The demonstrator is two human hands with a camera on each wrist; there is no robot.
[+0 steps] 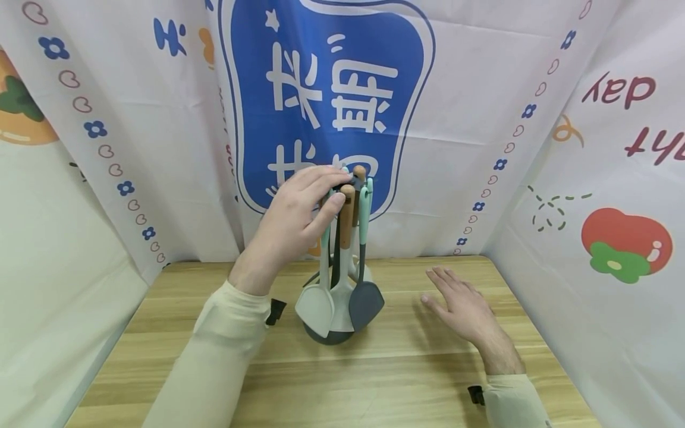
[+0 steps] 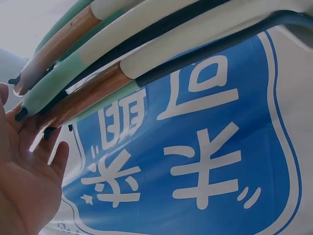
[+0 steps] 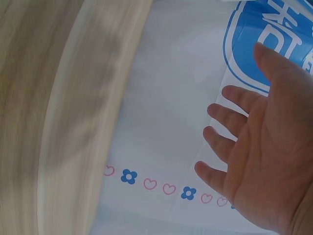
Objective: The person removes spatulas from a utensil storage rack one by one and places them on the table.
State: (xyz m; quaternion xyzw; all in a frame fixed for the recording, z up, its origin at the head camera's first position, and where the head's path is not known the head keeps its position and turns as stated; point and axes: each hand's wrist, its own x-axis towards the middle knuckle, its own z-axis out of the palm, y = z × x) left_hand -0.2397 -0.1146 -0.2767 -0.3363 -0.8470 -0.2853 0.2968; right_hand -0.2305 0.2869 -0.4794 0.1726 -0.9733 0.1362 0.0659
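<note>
A stand of kitchen utensils with a dark round base (image 1: pixel 330 338) is on the wooden table, its utensils hanging heads down. At the front hang a pale turner (image 1: pixel 316 309), another pale utensil with a wooden handle (image 1: pixel 346 223), and a dark grey turner (image 1: pixel 367 304) with a mint handle. My left hand (image 1: pixel 299 205) reaches over the stand's top, fingers extended and thumb beside the wooden handle. In the left wrist view, that hand (image 2: pixel 32 181) is at the handle ends; its exact contact is partly hidden. My right hand (image 1: pixel 462 306) is held apart, fingers straight, touching nothing visible.
The wooden table (image 1: pixel 396 386) ends at a hanging printed cloth (image 1: pixel 449 101) close behind the stand. More printed cloth (image 1: pixel 578 178) walls in the right side, and pale cloth (image 1: pixel 59 238) the left. Small black clips sit by both cuffs.
</note>
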